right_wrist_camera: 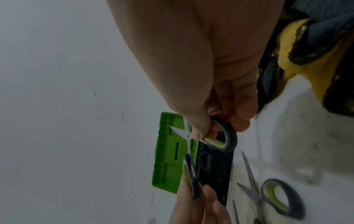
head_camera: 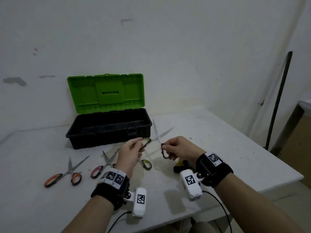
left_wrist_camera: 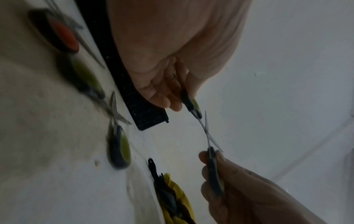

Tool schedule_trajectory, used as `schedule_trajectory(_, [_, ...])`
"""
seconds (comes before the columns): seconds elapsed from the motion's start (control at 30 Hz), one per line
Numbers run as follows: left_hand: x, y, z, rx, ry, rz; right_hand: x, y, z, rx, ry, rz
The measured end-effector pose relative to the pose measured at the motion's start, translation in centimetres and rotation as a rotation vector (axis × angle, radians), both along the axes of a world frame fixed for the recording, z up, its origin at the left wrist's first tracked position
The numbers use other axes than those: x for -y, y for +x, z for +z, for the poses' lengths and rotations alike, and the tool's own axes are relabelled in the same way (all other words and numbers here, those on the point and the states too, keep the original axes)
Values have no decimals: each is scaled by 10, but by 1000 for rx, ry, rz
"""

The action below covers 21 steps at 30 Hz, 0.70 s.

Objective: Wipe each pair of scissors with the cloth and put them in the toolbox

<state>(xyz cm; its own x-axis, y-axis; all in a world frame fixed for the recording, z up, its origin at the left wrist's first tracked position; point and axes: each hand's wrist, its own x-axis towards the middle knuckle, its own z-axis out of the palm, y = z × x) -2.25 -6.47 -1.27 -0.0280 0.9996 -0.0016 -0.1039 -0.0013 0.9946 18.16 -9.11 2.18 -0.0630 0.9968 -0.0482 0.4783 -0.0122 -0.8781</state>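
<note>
While both hands pull handles, green-handled scissors (head_camera: 157, 140) gape — blades crossed

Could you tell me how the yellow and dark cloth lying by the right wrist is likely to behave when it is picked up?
The cloth lies crumpled in soft folds on the table, so it will probably be floppy and drape from the right hand. It looks light for its bulk. Its rough, worn surface suggests an easy, non-slippery grip, and it seems unlikely to roll.
</note>
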Motion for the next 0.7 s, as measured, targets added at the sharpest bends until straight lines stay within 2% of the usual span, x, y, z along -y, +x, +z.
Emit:
schedule_trajectory(0.07, [0,-12,4,-121,25,-50,-3,0,1,18,-1,-2])
schedule_trajectory(0.17, [-3,-24,11,-149,3,-162,-6,-5,-1,4,17,-11])
schedule_trajectory(0.27, [-3,-24,16,-177,-28,-251,-10,-17,-2,-85,59,-43])
schedule_trajectory(0.7, [-2,-13,4,13,-75,-192,-13,-47,-2,-166,146,-141])
